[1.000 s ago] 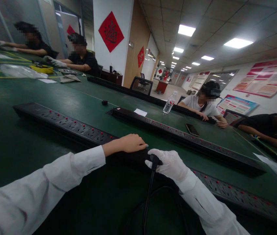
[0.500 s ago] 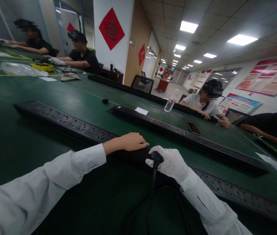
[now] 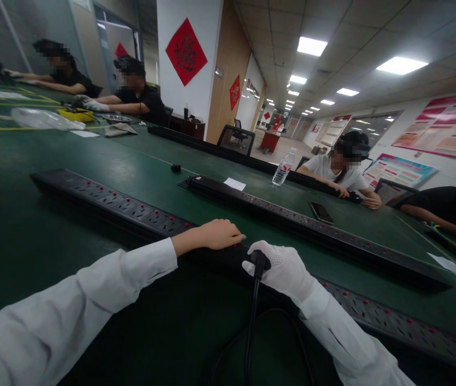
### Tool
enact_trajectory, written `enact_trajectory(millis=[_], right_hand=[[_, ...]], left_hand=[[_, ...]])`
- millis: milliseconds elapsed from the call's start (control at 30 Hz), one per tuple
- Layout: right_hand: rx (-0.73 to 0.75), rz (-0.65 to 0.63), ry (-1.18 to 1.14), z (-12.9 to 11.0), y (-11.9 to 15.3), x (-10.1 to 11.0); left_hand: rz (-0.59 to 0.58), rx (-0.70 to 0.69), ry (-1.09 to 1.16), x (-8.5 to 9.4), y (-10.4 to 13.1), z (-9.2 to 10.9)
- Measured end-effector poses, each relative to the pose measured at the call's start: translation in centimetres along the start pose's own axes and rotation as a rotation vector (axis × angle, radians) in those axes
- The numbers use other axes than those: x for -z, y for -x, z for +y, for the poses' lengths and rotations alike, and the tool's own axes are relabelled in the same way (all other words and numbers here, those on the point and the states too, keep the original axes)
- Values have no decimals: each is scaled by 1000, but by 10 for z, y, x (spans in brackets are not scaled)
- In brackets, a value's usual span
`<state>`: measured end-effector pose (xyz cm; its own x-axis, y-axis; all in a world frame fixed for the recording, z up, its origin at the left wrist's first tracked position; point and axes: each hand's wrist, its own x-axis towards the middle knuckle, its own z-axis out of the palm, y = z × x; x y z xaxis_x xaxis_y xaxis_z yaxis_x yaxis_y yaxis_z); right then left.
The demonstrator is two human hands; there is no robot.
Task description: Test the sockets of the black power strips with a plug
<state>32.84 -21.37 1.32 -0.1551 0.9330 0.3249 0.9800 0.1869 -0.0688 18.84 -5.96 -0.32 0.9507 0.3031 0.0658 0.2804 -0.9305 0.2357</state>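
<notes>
A long black power strip (image 3: 131,209) with several sockets and red buttons lies slantwise in front of me. My bare left hand (image 3: 220,234) rests over its middle, fingers curled across the far side and mostly hidden. In a white dotted glove, my right hand (image 3: 282,268) grips a black power plug (image 3: 259,260) between thumb and fingers, close against the strip just right of my left hand. The plug's pins are out of sight, so I cannot tell whether they sit in a socket. A black cable (image 3: 252,327) hangs from the plug and loops toward me.
A second power strip (image 3: 292,217) lies beyond the first on the green table (image 3: 91,153). Near it are a water bottle (image 3: 284,169), a phone (image 3: 321,212), a white paper (image 3: 235,184) and a small black piece (image 3: 176,168). Several people sit around the table.
The whole view has shifted slightly. Both hands keep their places on the strip and plug; a red button now shows beside my left hand's fingertips.
</notes>
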Motion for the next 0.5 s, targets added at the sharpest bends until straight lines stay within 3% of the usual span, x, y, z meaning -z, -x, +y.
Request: enact_trajectory(millis=[500], right_hand=[[15, -10, -47, -1, 0, 0]], left_hand=[[-22, -37, 20, 2, 2, 2]])
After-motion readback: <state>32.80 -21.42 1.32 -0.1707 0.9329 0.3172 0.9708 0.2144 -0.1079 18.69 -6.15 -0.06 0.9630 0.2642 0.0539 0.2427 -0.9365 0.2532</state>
